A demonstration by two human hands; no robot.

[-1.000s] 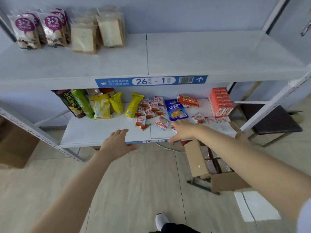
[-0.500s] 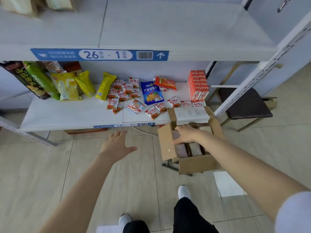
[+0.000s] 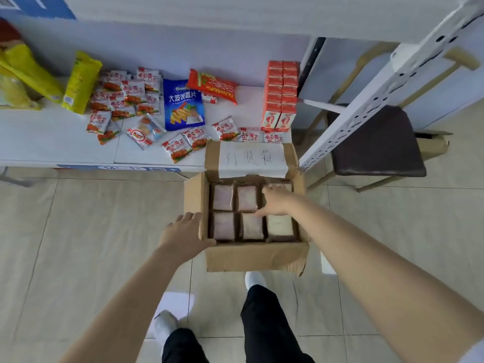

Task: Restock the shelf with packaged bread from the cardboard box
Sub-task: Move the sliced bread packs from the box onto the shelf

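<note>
1. Six bread packs [image 3: 223, 197] in clear wrap, stood in two rows of three inside the cardboard box [image 3: 256, 255]. None has left the box. One is largely hidden under the reaching hand.
2. Right hand [image 3: 277, 203]: down in the box on the far right pack [image 3: 285, 185]. The fingers are bent over it and the thumb is spread towards the near middle pack [image 3: 252, 226]. Whether the fingers have closed on the wrap cannot be told.
3. Left hand [image 3: 183, 231]: lies left of the grip and nearer the person, flat on the left flap [image 3: 195, 200]. The fingers are straight and the thumb is at the near corner. It holds nothing and appears to steady the box.
4. Paper label [image 3: 252, 159]: handwritten, on the far flap just beyond the grip. That flap leans against the edge of the lower shelf [image 3: 52, 145].
5. Snack packets [image 3: 180, 148], a blue bag [image 3: 183, 106] and red cartons [image 3: 281, 95]: on that shelf, beyond the grip and to its left. A chair [image 3: 377, 142] stands to the grip's right.
6. Hazards, as judged:
   - The packs sit tight together, so lifting one may drag its neighbour up.
   - Slick wrap pinched at a corner may slip, and the pack may fall back or onto the floor.
   - A hard squeeze would crush the soft slices.
   - The far flap stands just beyond the lift path, and a pack swung forward could catch on it.
   - If the left hand lets go, the box could shift.
</note>
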